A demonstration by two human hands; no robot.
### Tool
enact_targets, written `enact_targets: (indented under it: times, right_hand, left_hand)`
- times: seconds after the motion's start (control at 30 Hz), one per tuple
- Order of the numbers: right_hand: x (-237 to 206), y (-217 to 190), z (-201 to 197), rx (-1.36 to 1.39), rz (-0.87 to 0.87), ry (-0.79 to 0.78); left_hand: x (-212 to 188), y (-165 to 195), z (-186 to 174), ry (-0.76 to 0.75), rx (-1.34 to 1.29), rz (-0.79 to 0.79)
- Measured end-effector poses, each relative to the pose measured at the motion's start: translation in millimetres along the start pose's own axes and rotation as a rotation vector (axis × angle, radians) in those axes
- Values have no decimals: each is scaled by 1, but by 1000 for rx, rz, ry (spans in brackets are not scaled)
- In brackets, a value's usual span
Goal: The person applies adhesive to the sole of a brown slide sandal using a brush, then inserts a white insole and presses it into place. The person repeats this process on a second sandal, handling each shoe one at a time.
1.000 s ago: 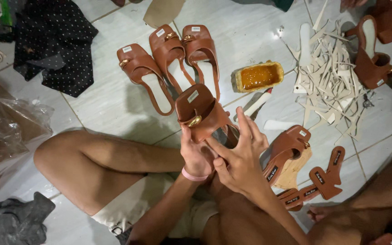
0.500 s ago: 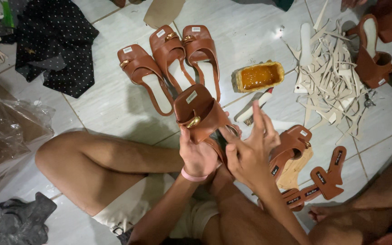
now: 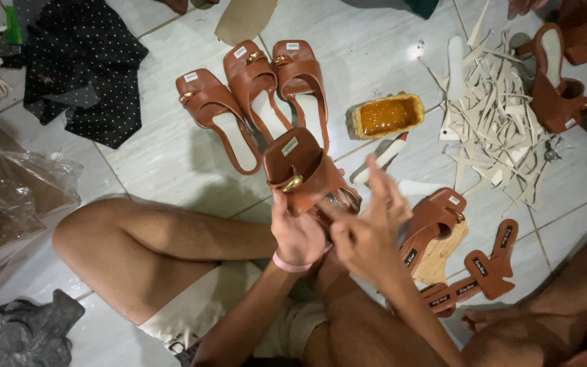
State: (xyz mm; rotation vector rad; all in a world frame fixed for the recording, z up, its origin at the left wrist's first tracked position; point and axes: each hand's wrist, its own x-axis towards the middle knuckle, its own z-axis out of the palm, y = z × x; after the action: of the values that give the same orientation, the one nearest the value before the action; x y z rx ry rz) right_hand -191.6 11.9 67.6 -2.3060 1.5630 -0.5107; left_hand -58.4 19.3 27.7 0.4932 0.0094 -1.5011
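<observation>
Brown sandal (image 3: 304, 170), gold buckle (image 3: 292, 183); amber glue tub (image 3: 386, 115); black white-dotted cloth (image 3: 83, 68)

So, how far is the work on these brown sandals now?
Done, it seems: three brown sandals stand in a row on the floor. In hand: the left hand holds one brown sandal while the right hand works at its heel end. Left, probably: the loose uppers and insoles beside the right leg, not yet joined. An open glue tray sits nearby.

Three brown sandals (image 3: 253, 102) on tile — amber glue tub (image 3: 386, 115), pale offcuts (image 3: 504, 129), polka-dot cloth (image 3: 79, 64).
</observation>
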Motion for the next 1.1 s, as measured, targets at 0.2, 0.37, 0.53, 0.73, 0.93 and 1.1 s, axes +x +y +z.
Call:
enact_targets:
  times: [0.2,0.37,0.53,0.73,0.93,1.1]
  right_hand:
    - [3,-5,1,0,-46,9]
    - [-10,4,6,36,-30,23]
    - [-23,52,15,324,28,211]
    - [10,125,36,348,473,273]
    - [65,167,64,-146,337,11]
    - [87,184,72,-253,347,-49]
  left_hand:
    - [4,-5,-4,65,67,33]
    - [5,-1,-8,30,102,-84]
    - [17,7,-18,-112,-20,-178]
    - [21,17,-31,109,-39,-413]
    - [1,16,-20,107,70,-577]
    - [1,25,-5,-115,53,-583]
